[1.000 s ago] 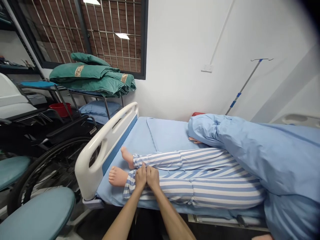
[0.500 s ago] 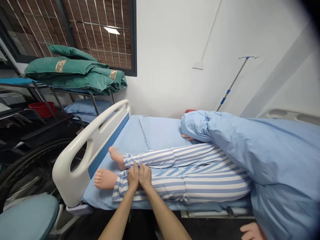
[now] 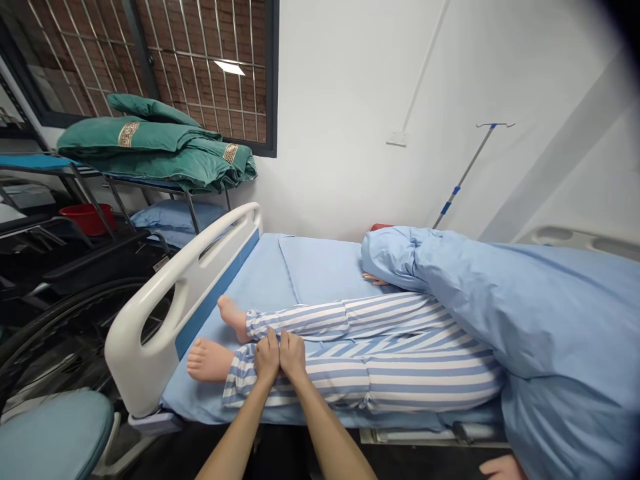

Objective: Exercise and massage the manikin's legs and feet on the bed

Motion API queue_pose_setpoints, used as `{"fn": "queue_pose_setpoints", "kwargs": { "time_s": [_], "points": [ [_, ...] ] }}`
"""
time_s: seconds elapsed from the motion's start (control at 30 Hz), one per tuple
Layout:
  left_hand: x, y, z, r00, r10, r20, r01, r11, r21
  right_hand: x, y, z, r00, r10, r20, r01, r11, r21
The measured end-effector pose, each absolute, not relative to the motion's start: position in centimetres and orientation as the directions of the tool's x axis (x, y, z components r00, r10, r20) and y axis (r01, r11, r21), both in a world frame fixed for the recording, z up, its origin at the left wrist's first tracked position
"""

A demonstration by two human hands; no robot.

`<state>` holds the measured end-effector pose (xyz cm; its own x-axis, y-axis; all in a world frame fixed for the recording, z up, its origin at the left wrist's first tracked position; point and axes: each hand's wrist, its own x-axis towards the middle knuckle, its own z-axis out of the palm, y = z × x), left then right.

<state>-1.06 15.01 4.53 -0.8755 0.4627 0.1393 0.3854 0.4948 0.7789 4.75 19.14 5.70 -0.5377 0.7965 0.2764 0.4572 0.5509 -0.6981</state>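
A care manikin in blue-and-white striped trousers (image 3: 415, 380) lies along the bed, its bare near foot (image 3: 210, 360) and far foot (image 3: 233, 317) toward the footboard. My left hand (image 3: 267, 355) and my right hand (image 3: 293, 355) rest side by side on the near lower leg, just above the ankle. Both are closed over it, with the fingers curled down the far side and the fingertips hidden. A light blue quilt (image 3: 550, 320) covers the upper body. One manikin hand (image 3: 375, 279) shows under its edge, another (image 3: 503, 468) hangs at the near side.
The white footboard (image 3: 125, 333) rises at the left, with a wheelchair (image 3: 75, 333) behind it and a blue stool seat (image 3: 55, 433) in front. Folded green bedding (image 3: 155, 143) lies under the barred window. An IV pole (image 3: 467, 170) stands by the wall.
The view has shifted slightly, so the scene sits a little lower. Both hands keep the same hold on the near lower leg.
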Motion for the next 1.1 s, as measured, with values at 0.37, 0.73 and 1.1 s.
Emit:
{"fn": "queue_pose_setpoints", "kwargs": {
  "time_s": [0.37,0.73,1.1],
  "points": [
    [1.5,15.8,6.0,-0.920,0.380,0.095,0.275,0.454,0.848,4.8,20.3,4.7,-0.398,0.876,0.272,0.329,0.413,-0.849],
    [0.8,15.9,4.6,-0.866,0.489,0.107,0.384,0.510,0.770,5.9,19.9,7.5,-0.489,0.805,0.335,0.341,0.530,-0.776],
    [1.8,16.7,7.3,-0.920,0.392,0.001,0.147,0.344,0.927,6.3,20.2,5.8,-0.446,0.850,0.282,0.335,0.451,-0.827]
  ]
}}
